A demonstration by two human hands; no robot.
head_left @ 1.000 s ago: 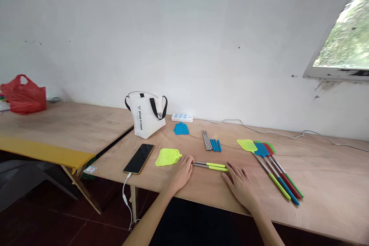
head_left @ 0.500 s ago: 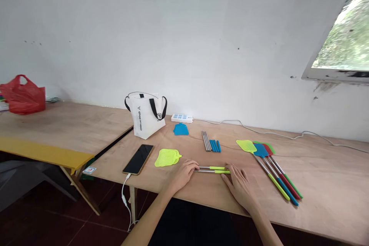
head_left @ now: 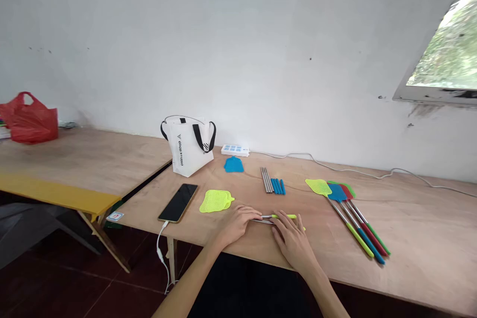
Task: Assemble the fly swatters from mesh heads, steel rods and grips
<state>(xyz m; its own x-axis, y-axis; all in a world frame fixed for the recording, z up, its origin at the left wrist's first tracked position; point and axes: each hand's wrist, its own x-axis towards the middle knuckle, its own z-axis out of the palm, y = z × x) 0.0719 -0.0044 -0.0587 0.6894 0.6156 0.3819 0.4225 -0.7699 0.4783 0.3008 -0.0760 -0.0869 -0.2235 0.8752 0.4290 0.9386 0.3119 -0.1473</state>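
Observation:
Two fly swatter rods (head_left: 265, 221) with yellow-green handles (head_left: 291, 216) lie side by side on the table in front of me. My left hand (head_left: 235, 227) rests at their metal ends, fingers closed together on them. Across the handles lies my right hand (head_left: 295, 244), its fingers bent over them and covering much of the nearer one. To the left of my hands is a loose yellow-green mesh swatter head (head_left: 216, 201). Beyond them lie several bare metal rods (head_left: 266, 180) and several blue handles (head_left: 278, 187), with blue swatter heads (head_left: 233, 164) farther back.
Several whole fly swatters (head_left: 359, 231) fan out on the right. A phone (head_left: 179, 202) on a white cable lies at left, before a white bag (head_left: 189, 146). A power strip (head_left: 234, 150) sits by the wall. On the other table is a red plastic bag (head_left: 33, 121).
My right hand has slid left along the handles, closer to my left hand. The nearer rod now sits at a slight angle to the other. My left hand has barely moved.

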